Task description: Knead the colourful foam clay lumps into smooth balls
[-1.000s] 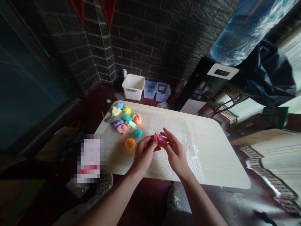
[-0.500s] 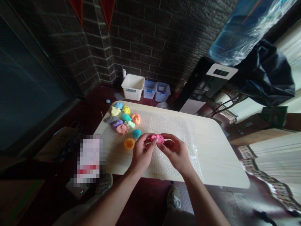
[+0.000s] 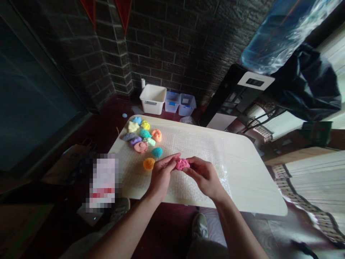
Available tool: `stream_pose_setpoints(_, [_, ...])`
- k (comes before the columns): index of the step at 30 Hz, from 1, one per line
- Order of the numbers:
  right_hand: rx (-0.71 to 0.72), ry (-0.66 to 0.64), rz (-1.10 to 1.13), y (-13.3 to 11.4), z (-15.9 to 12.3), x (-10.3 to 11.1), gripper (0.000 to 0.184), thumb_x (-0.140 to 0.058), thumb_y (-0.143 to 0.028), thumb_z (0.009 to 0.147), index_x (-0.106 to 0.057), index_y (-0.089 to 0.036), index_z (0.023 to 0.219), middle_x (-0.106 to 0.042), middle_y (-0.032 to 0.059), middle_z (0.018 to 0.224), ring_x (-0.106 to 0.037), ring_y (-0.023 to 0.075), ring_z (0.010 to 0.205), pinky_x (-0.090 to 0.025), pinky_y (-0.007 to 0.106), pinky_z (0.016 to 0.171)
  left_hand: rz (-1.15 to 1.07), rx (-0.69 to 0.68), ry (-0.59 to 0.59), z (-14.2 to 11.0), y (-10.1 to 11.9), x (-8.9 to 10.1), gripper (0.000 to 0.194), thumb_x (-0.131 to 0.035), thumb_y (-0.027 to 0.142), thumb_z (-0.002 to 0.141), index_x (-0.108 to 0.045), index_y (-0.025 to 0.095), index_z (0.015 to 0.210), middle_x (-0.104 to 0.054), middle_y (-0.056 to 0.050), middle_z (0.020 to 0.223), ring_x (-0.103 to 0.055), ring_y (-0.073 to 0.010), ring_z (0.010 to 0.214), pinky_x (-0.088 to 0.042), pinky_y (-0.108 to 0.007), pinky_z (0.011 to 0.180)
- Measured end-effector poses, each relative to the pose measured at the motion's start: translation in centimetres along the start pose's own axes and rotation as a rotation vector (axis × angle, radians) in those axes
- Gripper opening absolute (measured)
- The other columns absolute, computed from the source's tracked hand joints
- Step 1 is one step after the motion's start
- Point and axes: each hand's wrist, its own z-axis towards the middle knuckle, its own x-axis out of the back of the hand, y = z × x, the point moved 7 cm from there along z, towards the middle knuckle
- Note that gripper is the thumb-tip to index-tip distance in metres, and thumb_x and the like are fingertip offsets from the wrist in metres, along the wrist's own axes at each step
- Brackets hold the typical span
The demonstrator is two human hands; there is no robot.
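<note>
A pink lump of modelling clay [image 3: 182, 164] is held between my two hands, above the bubble wrap. My left hand [image 3: 163, 173] pinches its left side between thumb and fingers. On the other side, the thumb and fingertips of my right hand [image 3: 205, 175] grip it. To the left of my left hand lie an orange clay lump [image 3: 148, 164] and a teal ball [image 3: 156, 152]. Farther back sit a salmon-coloured piece [image 3: 140, 146], a peach-orange piece [image 3: 156, 135], a purple lump [image 3: 135, 141] and several more coloured lumps.
Bubble wrap [image 3: 188, 144] covers much of the pale wooden table [image 3: 250, 172]. Beyond the table's far edge stand a white basket [image 3: 152, 104] and two clear bins [image 3: 187, 104]. A water dispenser [image 3: 229, 97] rises at the back right. Cardboard boxes [image 3: 299, 156] are at the right.
The pink clay has turned in my fingers and looks more compact. My left fingers have straightened somewhat, and my right hand has shifted slightly lower. The other lumps stay in place.
</note>
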Motion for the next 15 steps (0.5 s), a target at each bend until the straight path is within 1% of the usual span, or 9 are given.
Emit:
stream_pose_setpoints(4, [0.019, -0.057, -0.022, -0.9, 0.0, -0.4, 0.026, -0.079, -0.045, 0.091, -0.081, -0.021, 0.102, -0.078, 0.0066, 0.094, -0.072, 0.0225, 0.088, -0.058, 0.037, 0.081, -0.12, 0.1, 0.0, 0.1, -0.5, -0.4, 0.032, -0.084, 0.028, 0.076, -0.086, 0.014, 0.105, -0.08, -0.007, 0.084, -0.071, -0.0186, 0.084, -0.054, -0.034, 0.088])
stream_pose_setpoints(7, [-0.006, -0.061, -0.018, -0.9, 0.2, -0.3, 0.027, -0.08, -0.046, 0.089, -0.083, -0.02, 0.096, -0.076, 0.0049, 0.085, -0.066, 0.0181, 0.074, -0.054, 0.031, 0.067, -0.161, 0.138, 0.003, 0.0, -0.5, -0.9, 0.031, -0.085, 0.029, 0.073, -0.085, 0.012, 0.099, -0.077, -0.006, 0.08, -0.069, -0.0164, 0.08, -0.054, -0.031, 0.081])
stream_pose_setpoints(9, [-0.031, 0.011, -0.002, -0.4, 0.4, 0.2, 0.029, -0.081, -0.047, 0.087, -0.083, -0.019, 0.094, -0.075, 0.0044, 0.08, -0.062, 0.0159, 0.066, -0.05, 0.028, 0.058, -0.179, 0.131, 0.04, -0.1, -0.5, -0.9, 0.032, -0.084, 0.032, 0.076, -0.084, 0.013, 0.102, -0.077, -0.006, 0.084, -0.068, -0.0157, 0.078, -0.053, -0.029, 0.075])
stream_pose_setpoints(11, [-0.042, 0.135, 0.001, 0.3, 0.5, 0.9, 0.031, -0.081, -0.048, 0.086, -0.082, -0.018, 0.095, -0.075, 0.0049, 0.078, -0.061, 0.0155, 0.064, -0.048, 0.027, 0.054, -0.186, 0.095, 0.072, -0.2, -0.4, -0.7, 0.034, -0.08, 0.037, 0.082, -0.081, 0.015, 0.108, -0.078, -0.007, 0.091, -0.069, -0.0169, 0.079, -0.054, -0.029, 0.073])
stream_pose_setpoints(13, [-0.044, 0.233, -0.029, 0.9, 0.4, 1.1, 0.031, -0.081, -0.047, 0.086, -0.08, -0.018, 0.097, -0.076, 0.0058, 0.079, -0.063, 0.016, 0.064, -0.049, 0.027, 0.055, -0.14, 0.043, 0.048, -0.4, -0.2, -0.9, 0.035, -0.074, 0.045, 0.089, -0.077, 0.018, 0.111, -0.077, -0.008, 0.1, -0.071, -0.0198, 0.087, -0.055, -0.031, 0.076])
stream_pose_setpoints(15, [-0.042, 0.263, -0.088, 1.3, 0.3, 0.7, 0.029, -0.081, -0.044, 0.087, -0.079, -0.018, 0.099, -0.077, 0.007, 0.082, -0.065, 0.0166, 0.064, -0.05, 0.029, 0.056, -0.026, -0.008, -0.002, -0.6, 0.0, -1.2, 0.035, -0.069, 0.049, 0.094, -0.074, 0.019, 0.11, -0.076, -0.008, 0.104, -0.07, -0.0215, 0.094, -0.055, -0.033, 0.083])
